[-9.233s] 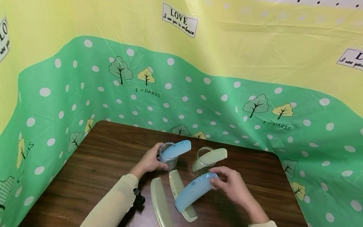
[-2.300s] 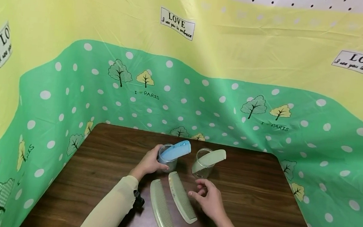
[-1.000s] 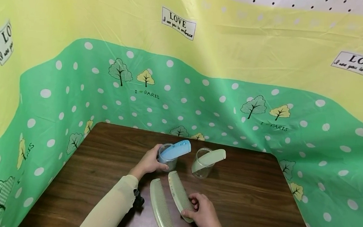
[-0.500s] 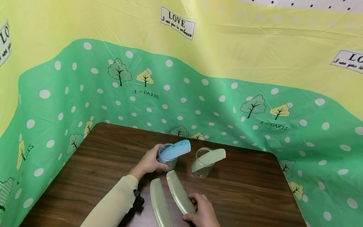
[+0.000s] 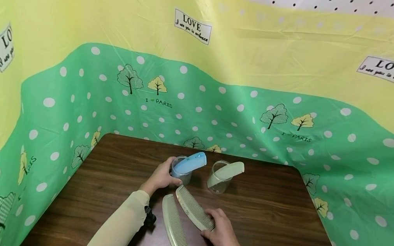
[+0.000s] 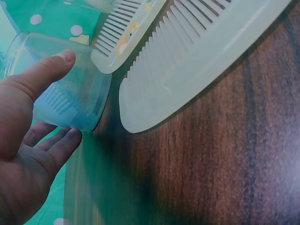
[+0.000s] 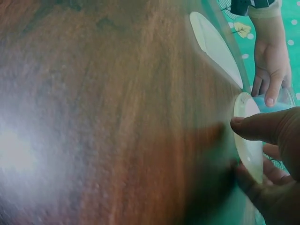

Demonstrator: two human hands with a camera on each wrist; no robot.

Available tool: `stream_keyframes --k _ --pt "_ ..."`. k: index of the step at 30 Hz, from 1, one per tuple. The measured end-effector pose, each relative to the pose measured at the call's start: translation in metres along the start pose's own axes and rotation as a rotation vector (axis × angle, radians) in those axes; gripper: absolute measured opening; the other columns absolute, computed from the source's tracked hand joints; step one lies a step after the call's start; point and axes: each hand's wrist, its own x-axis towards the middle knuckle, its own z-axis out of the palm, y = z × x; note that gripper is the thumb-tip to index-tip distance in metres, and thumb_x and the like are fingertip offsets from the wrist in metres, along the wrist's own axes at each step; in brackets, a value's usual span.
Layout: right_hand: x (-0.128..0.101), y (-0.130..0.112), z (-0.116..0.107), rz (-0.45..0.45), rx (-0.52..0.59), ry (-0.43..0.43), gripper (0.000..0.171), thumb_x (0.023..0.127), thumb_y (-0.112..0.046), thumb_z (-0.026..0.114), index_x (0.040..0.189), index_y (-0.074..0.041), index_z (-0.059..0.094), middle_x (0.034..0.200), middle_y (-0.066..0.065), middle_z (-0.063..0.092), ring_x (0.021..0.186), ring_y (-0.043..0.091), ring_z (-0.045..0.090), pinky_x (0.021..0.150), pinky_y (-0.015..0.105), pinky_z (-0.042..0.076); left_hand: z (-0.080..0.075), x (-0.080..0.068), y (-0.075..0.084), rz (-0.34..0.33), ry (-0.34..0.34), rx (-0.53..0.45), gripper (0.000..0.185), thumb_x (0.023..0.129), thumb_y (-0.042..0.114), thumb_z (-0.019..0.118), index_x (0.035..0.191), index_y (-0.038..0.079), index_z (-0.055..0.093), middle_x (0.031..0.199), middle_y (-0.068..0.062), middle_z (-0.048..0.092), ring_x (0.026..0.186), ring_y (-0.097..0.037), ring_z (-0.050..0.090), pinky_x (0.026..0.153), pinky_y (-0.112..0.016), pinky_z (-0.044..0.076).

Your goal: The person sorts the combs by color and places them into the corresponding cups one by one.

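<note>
Cream comb is being lifted at its near end by the right hand, whose thumb and fingers are pinching it while its far end is pointing toward the blue-comb cup. The left hand is curling around that cup, steadying it; a second cream comb is lying just left of the pinched one. Judging by colour, the lifted comb is likely heading for the cup right of that one, already holding a cream comb, so it needs tilting upright.

"LOVE" and "I PARIS" on backdrop
</note>
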Motion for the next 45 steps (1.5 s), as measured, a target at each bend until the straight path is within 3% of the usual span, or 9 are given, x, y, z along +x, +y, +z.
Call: stream_keyframes --k 7,17,26,30,37,45 --pt "0.0 0.004 -0.004 0.055 0.095 0.031 0.062 0.064 -0.01 0.096 0.12 -0.009 0.071 0.101 0.0 0.067 0.091 0.013 0.063 0.078 0.026 0.052 0.0 -0.002 0.0 -0.01 -0.005 0.0 0.098 0.075 0.023 0.094 0.155 0.01 0.038 0.147 -0.016 0.054 0.129 -0.035 0.057 0.103 -0.052 0.049" --pt "0.002 0.002 -0.014 0.115 0.116 0.109 0.056 0.062 -0.008 0.097 0.112 -0.015 0.075 0.101 -0.003 0.071 0.09 0.011 0.065 0.081 0.027 0.052 -0.001 0.001 0.001 -0.001 -0.003 -0.006 0.097 0.074 0.021 0.095 0.153 0.011 0.04 0.147 -0.016 0.054 0.129 -0.035 0.057 0.103 -0.052 0.049" --pt "0.004 0.0 -0.025 0.172 0.339 0.072 0.049 0.069 -0.002 0.093 0.114 -0.008 0.074 0.101 0.008 0.074 0.08 0.013 0.065 0.064 0.022 0.053 -0.001 0.0 0.001 -0.004 -0.003 -0.006 0.098 0.074 0.023 0.095 0.154 0.011 0.039 0.149 -0.015 0.053 0.131 -0.034 0.056 0.104 -0.052 0.048" --pt "0.004 -0.003 -0.031 0.185 0.392 0.087 0.045 0.07 -0.001 0.091 0.112 -0.006 0.074 0.099 0.01 0.074 0.077 0.01 0.066 0.063 0.022 0.055 -0.002 0.0 0.001 -0.011 -0.002 -0.01 0.098 0.074 0.023 0.095 0.154 0.011 0.039 0.148 -0.016 0.053 0.131 -0.034 0.056 0.104 -0.052 0.048" --pt "0.006 -0.009 -0.042 0.203 0.406 0.136 0.039 0.07 0.0 0.091 0.106 -0.007 0.077 0.092 0.009 0.075 0.073 0.007 0.065 0.061 0.022 0.055 -0.002 -0.001 0.001 -0.017 -0.001 -0.004 0.099 0.074 0.024 0.095 0.154 0.011 0.039 0.147 -0.016 0.054 0.13 -0.034 0.057 0.103 -0.051 0.049" --pt "0.007 -0.018 -0.063 0.203 0.45 0.153 0.034 0.073 -0.002 0.091 0.104 -0.008 0.077 0.092 0.01 0.076 0.076 0.012 0.071 0.063 0.023 0.057 -0.001 0.0 0.0 -0.012 -0.004 -0.022 0.097 0.074 0.022 0.095 0.153 0.011 0.039 0.148 -0.015 0.054 0.13 -0.034 0.057 0.101 -0.05 0.051"
